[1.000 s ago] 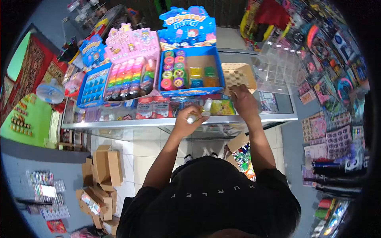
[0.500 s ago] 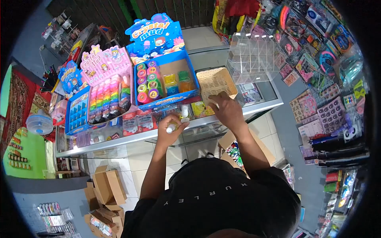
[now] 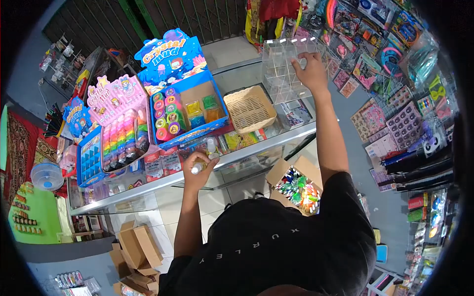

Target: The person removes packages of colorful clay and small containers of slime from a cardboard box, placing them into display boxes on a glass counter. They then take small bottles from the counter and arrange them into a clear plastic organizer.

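Observation:
My left hand (image 3: 198, 172) is closed around a small bottle with a white cap (image 3: 196, 168), above the counter's front edge. Another small white-capped bottle (image 3: 211, 144) stands on the glass just beyond it. My right hand (image 3: 312, 74) is raised at the clear acrylic rack (image 3: 279, 69), its thumb and fingers apart and nothing visible between them. Whether it touches the rack I cannot tell. Between my hands lies a woven basket (image 3: 249, 111) with nothing visible in it.
Blue (image 3: 190, 133) and pink (image 3: 118, 96) display boxes stand left on the glass counter (image 3: 237, 74). Below the counter sits an open carton of colourful items (image 3: 298, 190). Packaged goods (image 3: 410, 116) hang on the right wall. A fan (image 3: 47, 176) is far left.
My right hand has moved from the basket up and right to the acrylic rack. My left hand still holds the bottle. The view has shifted, bringing more of the lower carton into sight.

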Demonstrator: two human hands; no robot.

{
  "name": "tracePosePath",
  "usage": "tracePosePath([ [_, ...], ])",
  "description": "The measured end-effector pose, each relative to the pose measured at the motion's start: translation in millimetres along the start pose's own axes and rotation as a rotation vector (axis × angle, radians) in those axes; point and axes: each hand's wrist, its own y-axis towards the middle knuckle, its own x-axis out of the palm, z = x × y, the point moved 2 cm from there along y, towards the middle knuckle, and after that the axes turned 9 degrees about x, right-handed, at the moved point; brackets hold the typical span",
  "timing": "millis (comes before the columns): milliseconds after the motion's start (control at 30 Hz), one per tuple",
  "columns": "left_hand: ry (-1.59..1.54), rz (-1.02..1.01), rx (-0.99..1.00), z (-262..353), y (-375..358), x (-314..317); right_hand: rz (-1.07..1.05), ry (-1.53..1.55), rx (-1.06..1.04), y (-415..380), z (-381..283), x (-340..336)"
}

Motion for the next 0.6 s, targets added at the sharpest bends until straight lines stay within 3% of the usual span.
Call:
tracePosePath([
  [100, 0.006, 0.003, -0.010, -1, -1, 0, 0.104, -0.154, -0.022, 3, -9, 0],
  [200, 0.044, 0.018, -0.004, -3, -3, -1, -0.079, -0.264, 0.073, 7, -21, -8],
  [300, 0.047, 0.027, 0.014, -2, -2, 0, -0.164, -0.277, 0.105, 22, -10, 6],
  [600, 0.074, 0.005, -0.032, 0, -2, -1, -0.109, -0.175, -0.006, 38, -34, 38],
])
